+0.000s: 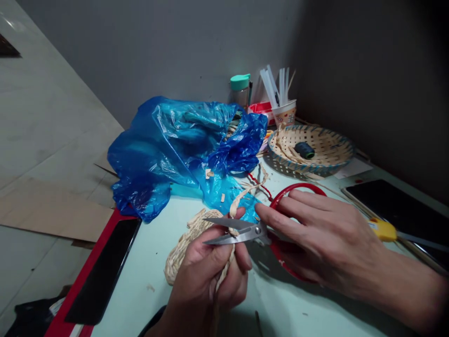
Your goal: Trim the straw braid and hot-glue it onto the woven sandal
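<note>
My left hand is closed around a braided straw cord, whose loose end rises above the fingers. In my right hand are red-handled scissors, fingers through the loops. The blades stand apart, pointing left, with the cord between them just above my left thumb. Behind my left hand, partly hidden by it, a coiled straw piece lies on the table.
A blue plastic bag spreads across the back of the table. At the back right are a woven basket holding a dark thread spool, a paper cup of sticks and a green-lidded jar. A phone lies left; a yellow-handled tool lies right.
</note>
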A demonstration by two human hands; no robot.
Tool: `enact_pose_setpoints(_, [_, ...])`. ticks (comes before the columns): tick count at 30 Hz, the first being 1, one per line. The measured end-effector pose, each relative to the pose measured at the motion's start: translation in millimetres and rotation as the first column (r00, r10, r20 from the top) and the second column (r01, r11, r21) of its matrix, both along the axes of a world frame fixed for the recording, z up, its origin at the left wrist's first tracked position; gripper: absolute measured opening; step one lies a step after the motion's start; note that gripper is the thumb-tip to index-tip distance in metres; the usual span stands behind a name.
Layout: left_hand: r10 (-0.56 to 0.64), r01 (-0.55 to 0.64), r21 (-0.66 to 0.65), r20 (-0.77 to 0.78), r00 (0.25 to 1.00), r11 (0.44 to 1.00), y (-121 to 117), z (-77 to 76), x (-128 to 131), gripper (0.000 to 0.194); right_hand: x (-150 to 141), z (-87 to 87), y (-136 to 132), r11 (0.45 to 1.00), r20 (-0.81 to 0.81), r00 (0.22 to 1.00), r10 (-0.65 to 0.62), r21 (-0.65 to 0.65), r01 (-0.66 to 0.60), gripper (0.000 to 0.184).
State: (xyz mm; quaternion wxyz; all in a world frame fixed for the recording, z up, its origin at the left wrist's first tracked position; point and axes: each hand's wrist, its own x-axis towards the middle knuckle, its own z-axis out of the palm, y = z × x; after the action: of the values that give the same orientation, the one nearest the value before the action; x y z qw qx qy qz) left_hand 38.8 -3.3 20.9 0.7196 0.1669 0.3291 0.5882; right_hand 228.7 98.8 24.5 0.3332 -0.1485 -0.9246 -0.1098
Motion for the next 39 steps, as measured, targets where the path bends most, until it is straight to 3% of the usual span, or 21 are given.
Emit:
enact_pose_setpoints(11, [0.015,-0.02,-0.04,-0.128,0.992,0.999,0.3,4.8,-0.2,0.034,4.9,4.2,-5.1,0.999,0.03,0.998,-0.052,-0.007,0.053,0.021])
enact_pose_setpoints(15, [0.13,-0.144,-0.053,-0.21,0.969,0.988,0.8,8.9,1.9,0.02,6.4,5.5,0.9,0.972,-0.045,0.998,-0.053,-0.23,0.041,0.017])
enact_pose_setpoints(18, [0.209,-0.246,-0.074,-0.33,0.921,0.966,0.6,9.8,5.1,0.018,5.6,8.5,3.2,0.902,-0.092,0.99,-0.111,-0.428,0.061,0.014])
enact_pose_setpoints(21, [0.279,-0.342,-0.053,-0.468,0.838,0.938,-0.2,10.3,8.8,0.019,4.4,11.0,2.1,0.854,-0.109,0.986,-0.129,-0.518,0.055,0.016])
enact_pose_setpoints(24, [0.343,-0.426,-0.027,-0.549,0.762,0.904,-0.5,11.3,11.3,0.018,3.2,12.6,-1.3,0.913,-0.098,0.989,-0.108,-0.403,0.06,0.022])
enact_pose_setpoints(27, [0.372,-0.459,-0.005,-0.578,0.727,0.889,-0.8,12.2,12.7,0.016,0.8,13.3,-5.1,0.97,-0.038,0.996,-0.083,-0.232,0.072,0.015])
enact_pose_setpoints(31, [0.426,-0.483,0.054,-0.561,0.709,0.874,-3.3,12.2,15.3,0.018,-1.3,12.0,-7.6,0.995,0.037,0.996,-0.078,-0.052,0.08,0.013])
enact_pose_setpoints(34, [0.431,-0.471,0.054,-0.507,0.747,0.88,-5.3,12.5,15.0,0.024,0.3,11.4,-7.1,0.993,0.056,0.993,-0.105,0.059,0.102,0.017])
enact_pose_setpoints(39, [0.279,-0.323,-0.042,-0.407,0.87,0.945,-5.4,12.5,6.5,0.017,2.7,14.0,-4.9,0.977,0.029,0.988,-0.152,0.154,0.146,0.022])
